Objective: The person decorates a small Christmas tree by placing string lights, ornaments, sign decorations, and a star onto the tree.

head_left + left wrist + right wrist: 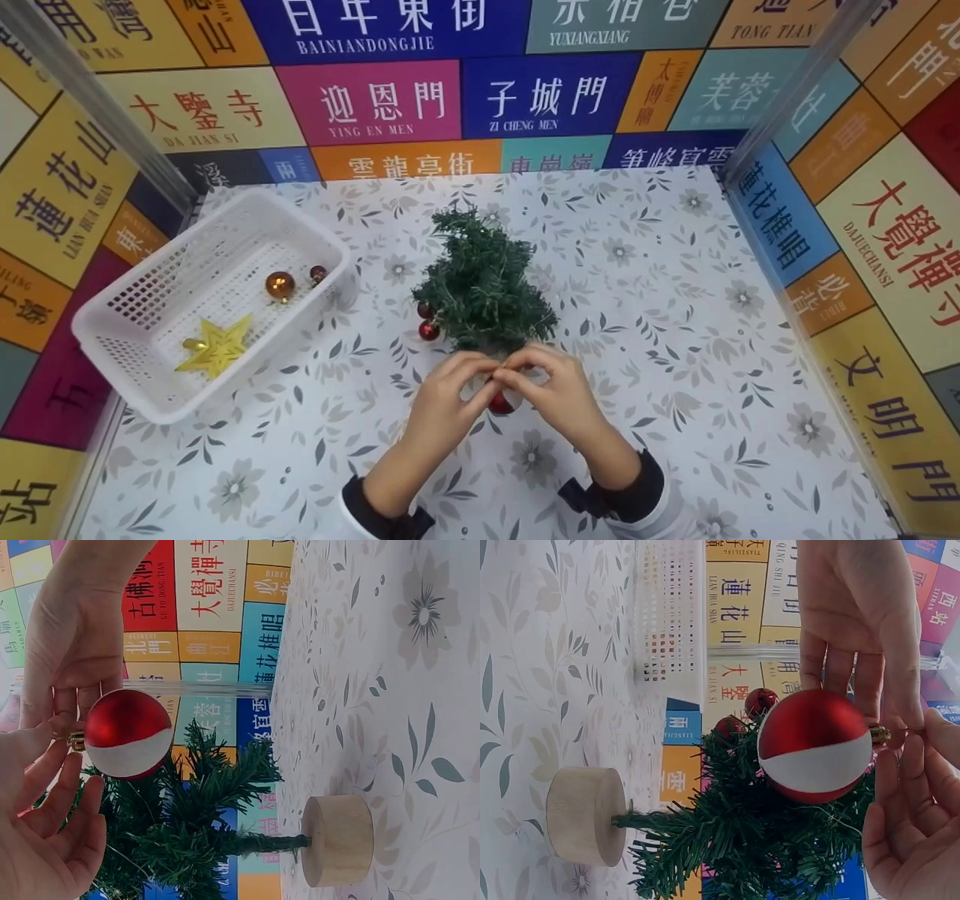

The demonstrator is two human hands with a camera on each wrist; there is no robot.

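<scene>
My left hand [448,397] and right hand [559,386] meet in front of a small green artificial Christmas tree [484,281]. Between their fingertips they pinch the thin string of a red and white Christmas bauble [815,742]. Its gold cap [880,735] faces up, and the ball hangs beneath the fingers, clear of the table. From the left wrist side, the bauble [129,733] overlaps the tree's branches. The tree stands upright on a round wooden base [337,841]. Two small red baubles [428,330] hang at its left side.
A white perforated plastic basket [135,375] stands at the left. Inside lie a yellow star [217,349], an orange-gold bauble [280,285] and a small dark red bauble [318,274]. Panels with coloured lettering enclose the flower-patterned table [675,360].
</scene>
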